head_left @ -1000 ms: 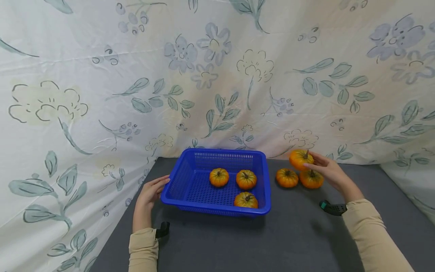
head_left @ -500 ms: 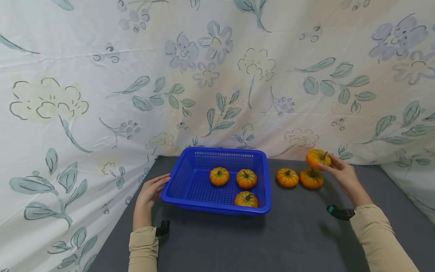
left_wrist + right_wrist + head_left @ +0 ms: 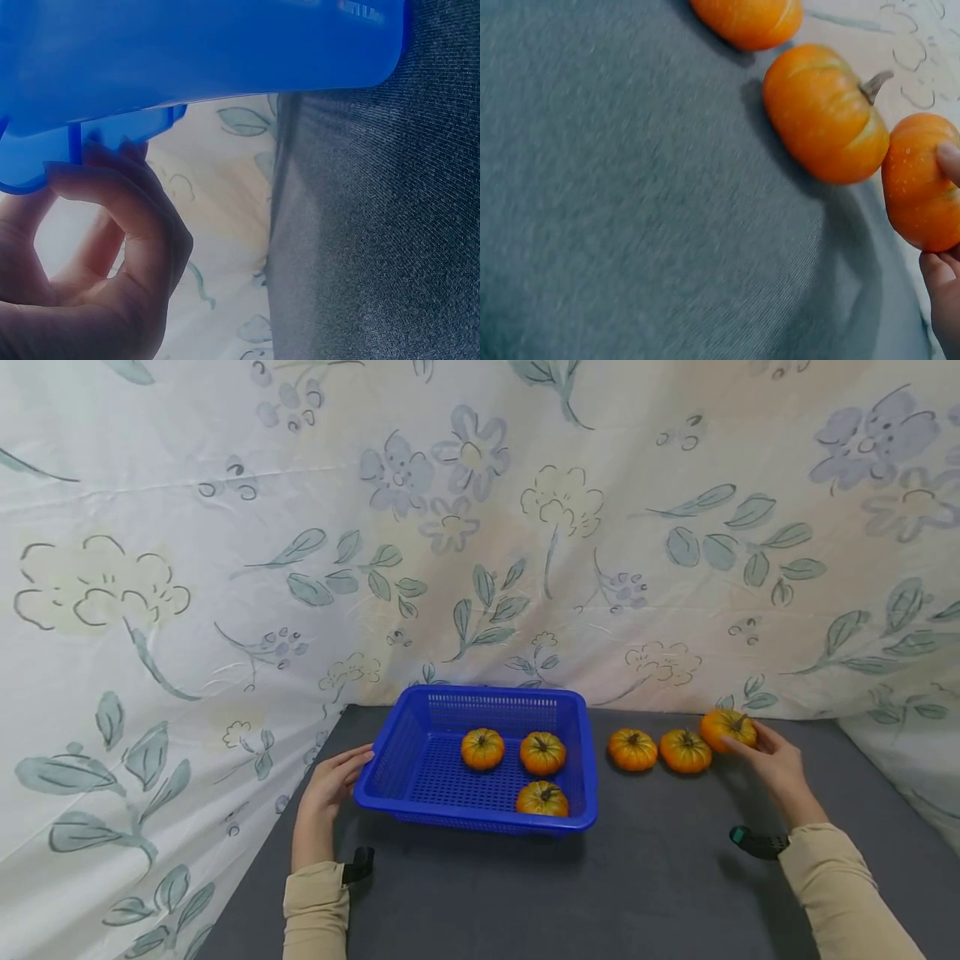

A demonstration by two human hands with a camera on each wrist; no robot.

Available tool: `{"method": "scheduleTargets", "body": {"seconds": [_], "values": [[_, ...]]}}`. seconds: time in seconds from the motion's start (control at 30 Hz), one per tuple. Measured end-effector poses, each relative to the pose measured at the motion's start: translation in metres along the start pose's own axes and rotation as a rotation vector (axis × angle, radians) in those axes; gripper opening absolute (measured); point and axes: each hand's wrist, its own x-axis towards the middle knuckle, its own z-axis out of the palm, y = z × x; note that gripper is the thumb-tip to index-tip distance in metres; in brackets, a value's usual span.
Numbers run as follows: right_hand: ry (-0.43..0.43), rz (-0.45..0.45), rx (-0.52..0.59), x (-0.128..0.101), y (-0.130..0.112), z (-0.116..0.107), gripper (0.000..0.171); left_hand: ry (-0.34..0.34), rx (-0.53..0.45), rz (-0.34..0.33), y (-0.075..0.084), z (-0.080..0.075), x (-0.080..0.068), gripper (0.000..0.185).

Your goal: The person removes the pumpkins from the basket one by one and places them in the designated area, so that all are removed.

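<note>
My right hand [image 3: 780, 770] holds a small orange pumpkin [image 3: 722, 730] between thumb and fingers, close over the table at the right. In the right wrist view this held pumpkin [image 3: 919, 187] has its side right at a neighbouring pumpkin [image 3: 821, 116] with a brown stem. Two pumpkins, the nearer one [image 3: 685, 752] and another [image 3: 632, 750], sit in a row to its left. On the other side, my left hand [image 3: 330, 787] grips the left rim of a blue plastic basket [image 3: 465, 817]. Its fingers [image 3: 142, 225] curl up under the rim in the left wrist view.
Three more pumpkins rest inside the basket: one in the middle [image 3: 483, 750], one at the back right [image 3: 542, 753], one at the front right [image 3: 542, 798]. A dark grey table [image 3: 480, 893] lies beneath everything. Floral cloth [image 3: 480, 527] hangs behind and beside it.
My right hand has carried its pumpkin to the right and lowered it, from above the row to its right end. The left hand and basket stay put.
</note>
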Motion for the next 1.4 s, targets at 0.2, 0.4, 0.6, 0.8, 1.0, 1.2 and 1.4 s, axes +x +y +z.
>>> {"method": "scheduleTargets", "body": {"seconds": [0.2, 0.4, 0.6, 0.8, 1.0, 1.2, 1.4], "values": [[0.023, 0.012, -0.017, -0.005, 0.008, -0.001, 0.099, -0.006, -0.008, -0.005, 0.000, 0.000, -0.002, 0.061], [-0.012, 0.008, -0.038, -0.012, 0.010, -0.005, 0.090, -0.020, -0.035, -0.010, 0.000, -0.003, -0.003, 0.064], [-0.011, 0.008, -0.056, -0.013, 0.013, -0.005, 0.091, -0.030, -0.046, -0.009, 0.001, -0.004, -0.004, 0.063], [-0.006, -0.014, -0.086, -0.012, 0.013, -0.004, 0.088, 0.000, -0.020, -0.012, 0.002, -0.002, -0.003, 0.061], [0.011, -0.033, -0.095, -0.011, 0.012, -0.002, 0.084, 0.016, -0.003, -0.013, 0.002, -0.001, -0.002, 0.061], [0.015, -0.031, -0.091, -0.011, 0.011, 0.000, 0.084, 0.008, -0.011, 0.000, 0.003, -0.001, -0.002, 0.061], [0.023, -0.024, -0.059, -0.012, 0.011, 0.002, 0.086, 0.003, -0.009, 0.002, 0.003, 0.000, -0.001, 0.062]]}}
